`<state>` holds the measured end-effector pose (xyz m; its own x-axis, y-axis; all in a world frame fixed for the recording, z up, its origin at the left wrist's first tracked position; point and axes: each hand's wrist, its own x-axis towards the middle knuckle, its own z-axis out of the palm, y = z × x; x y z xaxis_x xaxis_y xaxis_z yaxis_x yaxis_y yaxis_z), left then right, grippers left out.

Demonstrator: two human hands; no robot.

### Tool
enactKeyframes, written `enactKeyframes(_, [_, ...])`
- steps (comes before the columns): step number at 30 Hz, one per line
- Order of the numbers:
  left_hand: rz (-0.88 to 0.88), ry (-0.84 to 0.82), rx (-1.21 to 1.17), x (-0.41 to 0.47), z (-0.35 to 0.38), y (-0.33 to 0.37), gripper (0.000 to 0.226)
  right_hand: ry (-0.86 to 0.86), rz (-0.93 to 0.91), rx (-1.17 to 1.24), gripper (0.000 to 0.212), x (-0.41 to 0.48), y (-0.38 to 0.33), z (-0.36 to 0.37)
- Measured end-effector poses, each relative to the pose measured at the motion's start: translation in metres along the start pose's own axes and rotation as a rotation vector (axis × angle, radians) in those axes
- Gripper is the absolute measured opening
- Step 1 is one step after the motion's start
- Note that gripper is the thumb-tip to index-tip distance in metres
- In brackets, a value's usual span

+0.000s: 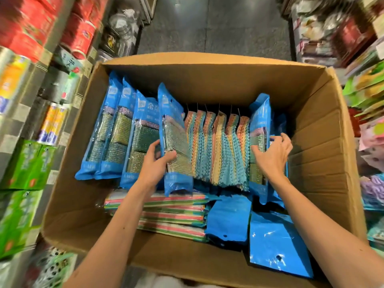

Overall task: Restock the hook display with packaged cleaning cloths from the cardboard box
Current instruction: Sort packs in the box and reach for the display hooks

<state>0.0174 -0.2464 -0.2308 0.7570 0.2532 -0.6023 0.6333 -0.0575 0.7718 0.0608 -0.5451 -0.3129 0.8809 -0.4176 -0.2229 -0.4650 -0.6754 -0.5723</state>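
An open cardboard box [324,129] fills the middle of the view. Inside stand several blue-edged packs of cleaning cloths [116,132] on the left and a row of striped, zigzag-edged cloth packs [218,150] in the middle. My left hand [154,163] grips a blue pack [176,140] at the left end of that row. My right hand [272,154] grips another blue pack [258,132] at the right end. The striped row sits squeezed between the two held packs. Flat striped packs [172,215] and blue packs [276,244] lie below near me.
Shelves line both sides of a narrow aisle: red rolls [27,28] and green boxes [27,163] on the left, hanging colourful packs [372,146] on the right. Dark floor [214,26] runs beyond the box. The box's left inner part shows bare cardboard.
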Motion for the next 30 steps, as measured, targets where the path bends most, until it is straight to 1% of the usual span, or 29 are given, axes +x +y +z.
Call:
enactKeyframes(2, [-0.038,-0.009,-0.081,-0.011,-0.007,-0.002,0.066,0.005,-0.036,0.135,0.047,-0.013,-0.013,-0.014])
enactKeyframes(5, [-0.061,-0.089,-0.161,-0.024,-0.017,-0.002,0.085,-0.046,-0.055,0.305,0.047,-0.036,-0.038,-0.042])
enactKeyframes(7, [-0.073,-0.143,-0.159,-0.029,-0.025,-0.001,0.093,-0.1,-0.07,0.414,0.05,-0.053,-0.054,-0.056])
enactKeyframes(9, [-0.046,-0.152,-0.102,-0.033,-0.033,0.003,0.092,-0.148,-0.054,0.52,0.052,-0.071,-0.069,-0.065])
enactKeyframes(11, [0.003,-0.145,-0.075,-0.036,-0.045,0.005,0.09,-0.155,-0.041,0.624,0.051,-0.092,-0.082,-0.069])
enactKeyframes(14, [0.073,-0.186,-0.031,-0.041,-0.069,0.005,0.088,-0.164,-0.041,0.75,0.043,-0.133,-0.104,-0.071])
enactKeyframes(15, [0.102,-0.224,-0.014,-0.045,-0.079,0.003,0.084,-0.165,-0.049,0.77,0.038,-0.147,-0.111,-0.07])
enactKeyframes(16, [0.119,-0.266,-0.047,-0.047,-0.087,0.0,0.074,-0.165,-0.055,0.779,0.034,-0.163,-0.117,-0.068])
enactKeyframes(17, [0.133,-0.286,-0.095,-0.05,-0.095,-0.002,0.054,-0.167,-0.057,0.799,0.031,-0.178,-0.124,-0.067])
enactKeyframes(18, [0.145,-0.264,-0.13,-0.056,-0.103,-0.004,0.03,-0.162,-0.048,0.832,0.03,-0.193,-0.129,-0.065])
enactKeyframes(19, [0.153,-0.234,-0.111,-0.063,-0.112,-0.003,0.031,-0.156,-0.042,0.869,0.03,-0.207,-0.132,-0.064])
enactKeyframes(21, [0.171,-0.226,-0.027,-0.075,-0.122,-0.006,0.109,-0.131,-0.025,0.943,0.029,-0.235,-0.136,-0.066])
enactKeyframes(22, [0.214,-0.237,-0.013,-0.081,-0.123,-0.007,0.128,-0.098,-0.003,0.968,0.028,-0.247,-0.134,-0.069])
enactKeyframes(23, [0.26,-0.254,0.016,-0.09,-0.121,-0.005,0.129,-0.052,0.026,0.98,0.031,-0.259,-0.13,-0.076])
enactKeyframes(24, [0.298,-0.283,0.038,-0.099,-0.117,-0.004,0.116,0.015,0.051,0.985,0.041,-0.271,-0.126,-0.084])
enactKeyframes(25, [0.339,-0.328,0.05,-0.108,-0.111,-0.002,0.093,0.082,0.071,0.982,0.05,-0.284,-0.121,-0.096])
enactKeyframes(26, [0.369,-0.375,0.071,-0.114,-0.102,0.0,0.074,0.153,0.084,0.981,0.049,-0.296,-0.116,-0.11])
enactKeyframes(27, [0.425,-0.441,0.09,-0.123,-0.09,0.003,0.065,0.223,0.098,0.986,0.042,-0.307,-0.107,-0.123])
enactKeyframes(29, [0.495,-0.554,0.112,-0.139,-0.064,0.007,0.063,0.352,0.124,0.99,0.023,-0.333,-0.092,-0.152])
enactKeyframes(30, [0.519,-0.613,0.11,-0.148,-0.05,0.01,0.058,0.417,0.131,0.991,0.016,-0.345,-0.084,-0.165])
